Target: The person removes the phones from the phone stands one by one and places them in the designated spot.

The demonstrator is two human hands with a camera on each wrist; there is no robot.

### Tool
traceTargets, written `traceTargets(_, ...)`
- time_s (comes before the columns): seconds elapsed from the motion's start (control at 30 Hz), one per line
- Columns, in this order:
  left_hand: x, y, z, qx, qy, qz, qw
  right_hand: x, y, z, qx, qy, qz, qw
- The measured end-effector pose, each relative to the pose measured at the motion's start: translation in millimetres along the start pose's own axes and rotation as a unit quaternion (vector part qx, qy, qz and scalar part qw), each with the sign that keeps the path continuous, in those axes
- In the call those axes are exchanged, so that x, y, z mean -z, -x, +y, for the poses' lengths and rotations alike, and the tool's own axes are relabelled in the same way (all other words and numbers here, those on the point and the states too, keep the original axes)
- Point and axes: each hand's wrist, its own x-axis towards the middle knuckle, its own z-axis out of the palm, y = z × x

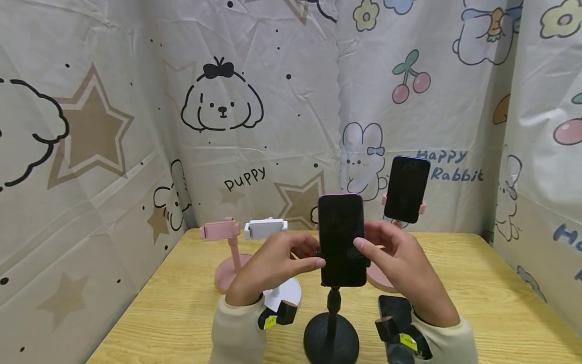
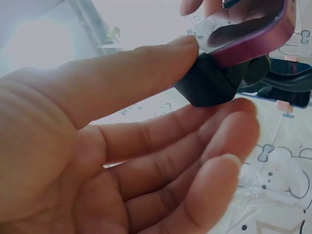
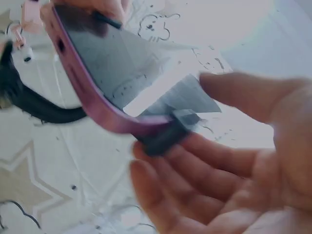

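Observation:
A smartphone (image 1: 342,232) with a dark screen and a pinkish-purple frame (image 3: 83,92) stands upright in a black phone stand (image 1: 331,341) with a round base. My left hand (image 1: 275,263) pinches the stand's black clamp (image 2: 207,83) at the phone's left edge, thumb in front and fingers behind. At the right edge, my right hand (image 1: 404,260) holds the clamp's other end (image 3: 163,142), its fingers behind and its thumb over the screen side. The phone hides most of the clamp in the head view.
Behind on the wooden table (image 1: 173,303) are a pink phone stand (image 1: 234,250) and a white one (image 1: 284,296). Another dark phone (image 1: 406,189) sits in a pink stand at the back right. A black phone (image 1: 394,308) lies flat near my right forearm. Printed curtains (image 1: 291,126) surround the table.

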Motion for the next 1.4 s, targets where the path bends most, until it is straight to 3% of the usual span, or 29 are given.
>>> traceTargets(0.3, -6.6, -4.5, -5.1, 0.018, 0.053, 0.014, 0.9983, -12, -5.2, 4, -0.005, -0.102, 0.058, 0.9931)
traceTargets(0.47, -9.7, -2.4, -10.9, 0.055, 0.129, 0.016, 0.9900, -17, -7.1, 1, 0.006, -0.155, 0.063, 0.9859)
traceTargets(0.6, -10.9, -1.0, -14.4, 0.067, 0.155, 0.023, 0.9854, -20, -7.3, -1, 0.010, -0.179, 0.063, 0.9819)
traceTargets(0.83, -12.7, -2.3, -13.9, 0.052, 0.120, 0.034, 0.9908, -21, -5.2, 0, 0.020, -0.167, 0.085, 0.9821)
traceTargets(1.2, -10.1, 0.4, -13.4, 0.039, 0.140, 0.023, 0.9891, -20, -2.5, -6, 0.039, -0.102, 0.097, 0.9893)
traceTargets(1.4, -5.8, 4.2, -14.6, 0.043, 0.140, 0.022, 0.9890, -20, -1.7, -5, 0.052, -0.102, 0.098, 0.9885)
